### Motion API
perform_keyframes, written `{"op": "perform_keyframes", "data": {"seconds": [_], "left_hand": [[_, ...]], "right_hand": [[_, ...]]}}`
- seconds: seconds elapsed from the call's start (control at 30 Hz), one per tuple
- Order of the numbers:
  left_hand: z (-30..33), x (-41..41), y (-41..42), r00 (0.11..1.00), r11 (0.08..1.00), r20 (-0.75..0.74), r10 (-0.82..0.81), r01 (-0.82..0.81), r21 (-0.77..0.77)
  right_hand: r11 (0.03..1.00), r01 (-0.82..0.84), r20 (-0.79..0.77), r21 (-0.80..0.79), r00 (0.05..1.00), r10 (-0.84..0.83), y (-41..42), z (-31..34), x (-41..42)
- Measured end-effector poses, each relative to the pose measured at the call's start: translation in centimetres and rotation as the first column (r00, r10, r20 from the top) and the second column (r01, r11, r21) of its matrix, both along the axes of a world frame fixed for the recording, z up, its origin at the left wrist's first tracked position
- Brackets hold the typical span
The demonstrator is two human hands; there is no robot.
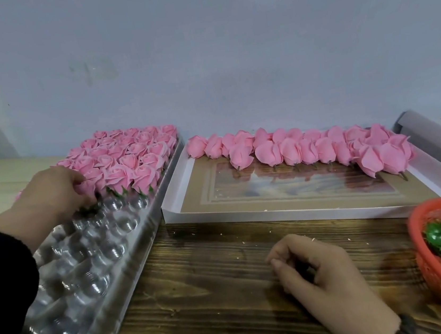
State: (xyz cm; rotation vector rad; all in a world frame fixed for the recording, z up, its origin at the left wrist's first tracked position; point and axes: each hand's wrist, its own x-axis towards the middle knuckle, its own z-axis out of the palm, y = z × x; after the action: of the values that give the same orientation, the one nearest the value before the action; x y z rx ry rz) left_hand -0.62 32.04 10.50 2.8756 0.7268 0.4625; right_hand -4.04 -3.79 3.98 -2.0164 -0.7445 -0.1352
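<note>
Dark wooden surface point(215, 292) meets a grey wall. The left hand point(53, 193) has its fingers grasping a pink rose point(86, 186) in the clear tray point(107, 252). Loose roses point(309, 150) line the white box point(219, 212). The right hand point(318, 271) rests on the wood, fingers released, near the orange basket point(418, 248).

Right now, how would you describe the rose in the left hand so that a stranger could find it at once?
Find the clear plastic tray on the left of the wooden table; upright pink roses fill its far half. The held rose stands in the nearest row, beside the empty cups. It alone is gripped by the left hand.
</note>
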Motion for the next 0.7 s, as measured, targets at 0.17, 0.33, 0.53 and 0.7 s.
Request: {"op": "perform_keyframes", "data": {"seconds": [0.17,0.33,0.53,0.7], "left_hand": [[-0.6,-0.2,-0.3,1.0,0.999,-0.018,0.007,-0.008,-0.051],[-1.2,-0.3,-0.5,0.999,0.997,0.009,0.03,-0.03,-0.067],[-1.2,-0.6,-1.1,0.999,0.996,-0.002,0.052,-0.052,-0.073],[1.4,-0.8,-2.0,0.992,0.992,-0.125,0.031,-0.015,0.126]], "right_hand": [[0.999,-0.009,-0.003,-0.034,1.0,0.009,0.1,0.2,0.3],[1.0,-0.015,-0.013,-0.027,1.0,0.015,-0.1,0.0,0.3],[0.998,-0.03,-0.046,-0.057,0.999,0.028,-0.1,0.0,0.3],[0.998,-0.035,-0.082,-0.059,0.996,0.03,-0.1,-0.1,0.6]]}}
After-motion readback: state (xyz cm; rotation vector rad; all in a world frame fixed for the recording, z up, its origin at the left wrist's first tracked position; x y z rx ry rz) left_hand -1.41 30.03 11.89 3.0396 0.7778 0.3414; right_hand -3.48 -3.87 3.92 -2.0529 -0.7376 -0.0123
